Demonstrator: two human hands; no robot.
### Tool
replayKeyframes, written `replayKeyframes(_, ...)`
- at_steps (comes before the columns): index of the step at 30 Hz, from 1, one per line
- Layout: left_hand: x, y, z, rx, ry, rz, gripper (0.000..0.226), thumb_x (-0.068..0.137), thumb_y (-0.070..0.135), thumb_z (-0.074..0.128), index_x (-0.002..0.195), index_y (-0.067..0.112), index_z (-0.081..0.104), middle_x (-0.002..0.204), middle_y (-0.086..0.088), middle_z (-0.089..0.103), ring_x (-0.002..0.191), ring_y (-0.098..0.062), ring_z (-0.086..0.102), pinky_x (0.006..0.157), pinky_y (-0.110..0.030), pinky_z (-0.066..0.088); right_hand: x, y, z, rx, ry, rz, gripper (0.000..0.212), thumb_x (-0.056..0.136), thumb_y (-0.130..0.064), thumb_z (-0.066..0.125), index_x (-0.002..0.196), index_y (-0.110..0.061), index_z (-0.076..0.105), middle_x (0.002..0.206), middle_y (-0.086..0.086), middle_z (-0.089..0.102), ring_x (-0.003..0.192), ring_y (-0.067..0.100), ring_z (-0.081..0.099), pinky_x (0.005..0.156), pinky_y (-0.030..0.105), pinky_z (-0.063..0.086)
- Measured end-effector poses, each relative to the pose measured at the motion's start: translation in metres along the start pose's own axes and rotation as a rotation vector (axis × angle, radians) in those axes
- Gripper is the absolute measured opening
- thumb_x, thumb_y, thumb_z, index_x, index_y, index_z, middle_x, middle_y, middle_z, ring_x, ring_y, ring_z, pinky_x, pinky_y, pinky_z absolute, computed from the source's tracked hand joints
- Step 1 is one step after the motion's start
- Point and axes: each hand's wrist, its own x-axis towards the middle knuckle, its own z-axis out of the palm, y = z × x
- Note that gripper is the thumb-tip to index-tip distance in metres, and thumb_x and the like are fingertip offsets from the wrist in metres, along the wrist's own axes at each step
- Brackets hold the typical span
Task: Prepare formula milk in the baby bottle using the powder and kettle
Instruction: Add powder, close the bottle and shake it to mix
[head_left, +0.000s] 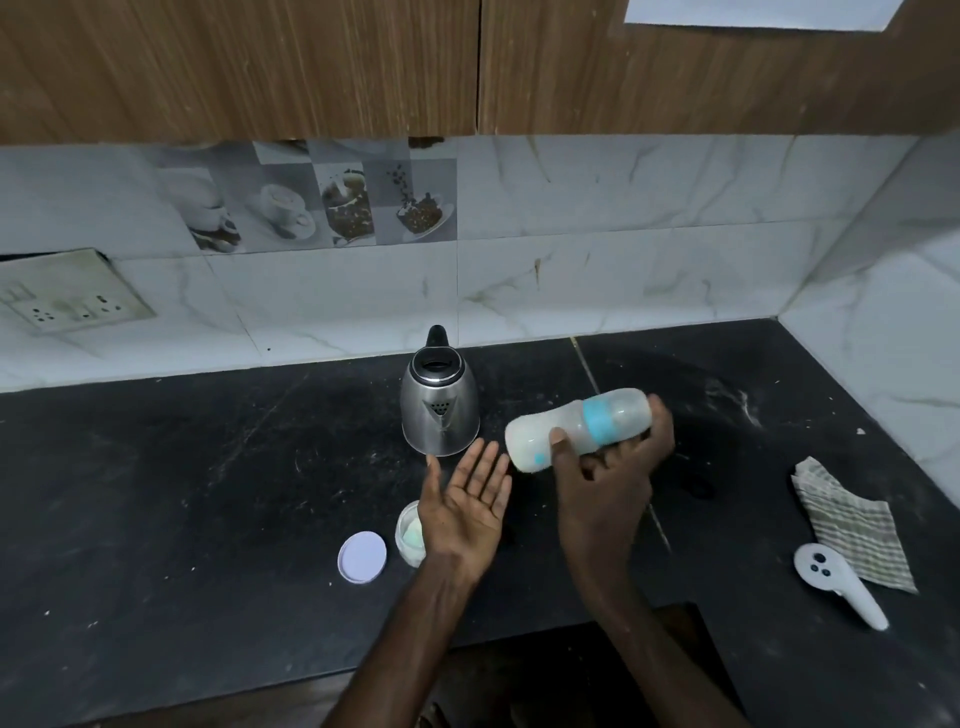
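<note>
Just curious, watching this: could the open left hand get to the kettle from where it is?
Probably yes. The left hand is open and empty, its fingertips just short of the kettle, with bare counter between. The right hand with the bottle is off to the side.

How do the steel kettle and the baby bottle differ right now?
The shiny steel kettle stands upright on the black counter, untouched; the translucent baby bottle with a blue ring is tipped nearly sideways in the air, held by the right hand. The kettle is opaque metal with a black lid; the bottle is see-through plastic and looks milky inside. Both are closed.
</note>
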Motion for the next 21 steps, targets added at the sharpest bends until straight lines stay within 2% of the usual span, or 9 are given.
replayKeyframes(3, -0.002, -0.003, -0.005, -0.050, -0.006, -0.028, 0.074, 0.095, 0.061, 0.056, 0.143, 0.004, 0.060, 0.147, -0.021, 0.060, 0.142, -0.038, 0.052, 0.125, -0.053, 0.032, -0.014, 0.003, 0.007, -0.191, -0.307, 0.018, 0.096, 0.074, -0.022, 0.088, 0.149, -0.042, 0.031, 0.130, -0.009, 0.066, 0.099, 0.002, 0.071, 0.082, 0.027, 0.062)
replayKeyframes(4, -0.001, -0.004, -0.004, -0.048, -0.002, -0.028, 0.075, 0.096, 0.061, 0.056, 0.144, 0.004, 0.059, 0.146, -0.022, 0.061, 0.141, -0.040, 0.053, 0.124, -0.054, 0.032, -0.015, 0.000, 0.006, -0.200, -0.321, 0.010, 0.097, 0.073, -0.021, 0.089, 0.149, -0.042, 0.032, 0.129, -0.011, 0.066, 0.098, 0.001, 0.071, 0.081, 0.026, 0.062)
replayKeyframes(8, 0.001, -0.002, -0.001, 0.008, 0.016, 0.006, 0.070, 0.099, 0.061, 0.049, 0.144, 0.009, 0.059, 0.130, -0.016, 0.072, 0.127, -0.029, 0.063, 0.122, -0.045, 0.037, 0.000, -0.005, 0.005, 0.029, 0.014, 0.004, 0.095, 0.082, -0.013, 0.085, 0.154, -0.031, 0.026, 0.129, -0.008, 0.061, 0.107, -0.001, 0.069, 0.084, 0.020, 0.059)
replayKeyframes(12, 0.000, -0.007, -0.003, -0.028, -0.031, -0.031, 0.076, 0.094, 0.062, 0.057, 0.146, 0.006, 0.057, 0.145, -0.023, 0.061, 0.140, -0.040, 0.053, 0.123, -0.053, 0.034, -0.017, 0.000, 0.006, -0.171, -0.254, 0.014, 0.095, 0.074, -0.021, 0.088, 0.148, -0.042, 0.031, 0.127, -0.007, 0.066, 0.096, 0.001, 0.072, 0.080, 0.023, 0.061)
replayKeyframes(14, -0.001, -0.006, 0.000, 0.004, -0.017, -0.003, 0.073, 0.098, 0.062, 0.052, 0.145, 0.006, 0.059, 0.145, -0.019, 0.063, 0.137, -0.033, 0.058, 0.115, -0.045, 0.044, -0.007, -0.005, 0.001, -0.047, -0.069, 0.030, 0.094, 0.077, -0.017, 0.088, 0.150, -0.038, 0.031, 0.129, -0.004, 0.065, 0.098, -0.002, 0.071, 0.080, 0.019, 0.060)
replayKeyframes(16, -0.002, -0.004, 0.003, 0.030, -0.017, -0.005, 0.071, 0.099, 0.062, 0.048, 0.143, 0.008, 0.061, 0.145, -0.016, 0.063, 0.135, -0.028, 0.060, 0.117, -0.041, 0.042, 0.006, 0.000, -0.004, 0.065, 0.105, 0.004, 0.094, 0.082, -0.014, 0.085, 0.154, -0.032, 0.027, 0.134, -0.003, 0.060, 0.107, -0.005, 0.067, 0.085, 0.022, 0.060)
replayKeyframes(17, -0.003, -0.005, 0.002, 0.023, -0.012, -0.012, 0.071, 0.099, 0.063, 0.048, 0.142, 0.008, 0.061, 0.146, -0.016, 0.062, 0.135, -0.027, 0.059, 0.120, -0.042, 0.039, 0.006, -0.002, -0.004, 0.061, 0.067, 0.014, 0.095, 0.083, -0.014, 0.085, 0.154, -0.031, 0.025, 0.133, -0.004, 0.060, 0.108, -0.004, 0.067, 0.086, 0.023, 0.060)
replayKeyframes(19, -0.005, -0.007, 0.001, -0.004, -0.019, -0.026, 0.072, 0.098, 0.062, 0.051, 0.142, 0.006, 0.060, 0.146, -0.018, 0.062, 0.137, -0.031, 0.056, 0.124, -0.048, 0.034, -0.001, 0.005, -0.004, -0.128, -0.206, 0.025, 0.095, 0.078, -0.016, 0.087, 0.150, -0.037, 0.030, 0.125, -0.006, 0.066, 0.099, -0.001, 0.070, 0.085, 0.027, 0.062)
replayKeyframes(21, -0.005, -0.006, 0.003, -0.009, -0.004, -0.014, 0.072, 0.098, 0.061, 0.051, 0.142, 0.004, 0.060, 0.144, -0.018, 0.063, 0.138, -0.033, 0.056, 0.123, -0.050, 0.035, -0.001, 0.008, -0.006, -0.160, -0.233, 0.014, 0.093, 0.076, -0.014, 0.087, 0.148, -0.038, 0.034, 0.124, -0.007, 0.068, 0.096, -0.004, 0.070, 0.080, 0.019, 0.060)
